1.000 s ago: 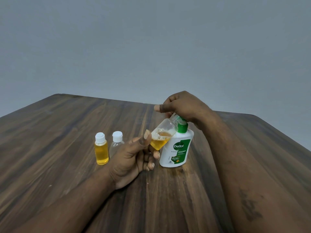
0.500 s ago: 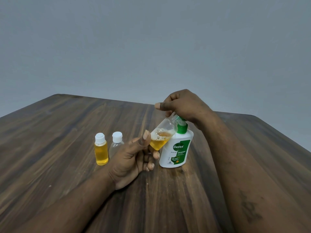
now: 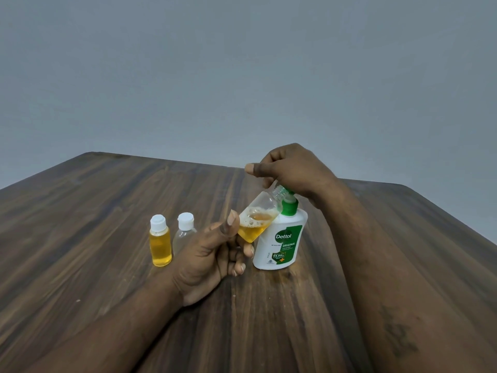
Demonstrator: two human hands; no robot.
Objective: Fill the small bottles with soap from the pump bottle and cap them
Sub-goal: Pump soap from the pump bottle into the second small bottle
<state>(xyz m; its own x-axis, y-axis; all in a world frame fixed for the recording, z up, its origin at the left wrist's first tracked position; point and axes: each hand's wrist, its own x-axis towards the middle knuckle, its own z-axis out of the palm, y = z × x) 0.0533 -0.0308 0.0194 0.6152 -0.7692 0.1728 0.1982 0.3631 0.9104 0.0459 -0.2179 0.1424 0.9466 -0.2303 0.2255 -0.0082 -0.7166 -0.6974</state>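
A head-worn camera looks down on a dark wooden desk before a plain grey wall, with both bare forearms reaching in. The left hand pinches the base of an open small bottle between its thumb and curled fingers. That bottle lies tilted: its long axis runs from the base, low and to the left at the left hand, up and to the right to its uncapped neck. The neck sits right at the spout of the pump bottle, tucked under the right hand. The right hand is curled over the pump's top with the thumb sticking out to the left; the spout itself is hidden. The pump bottle stands upright on the desk, white with a green collar and label, just to the right of the left hand. The tilted bottle holds amber soap pooled in its lower part, foamy on top, with the upper part clear; it looks roughly half full, so more pumping seems needed before capping. Further left stand two capped small bottles, close together: a filled small bottle of amber soap, and an empty small bottle, clear, partly behind the left hand.
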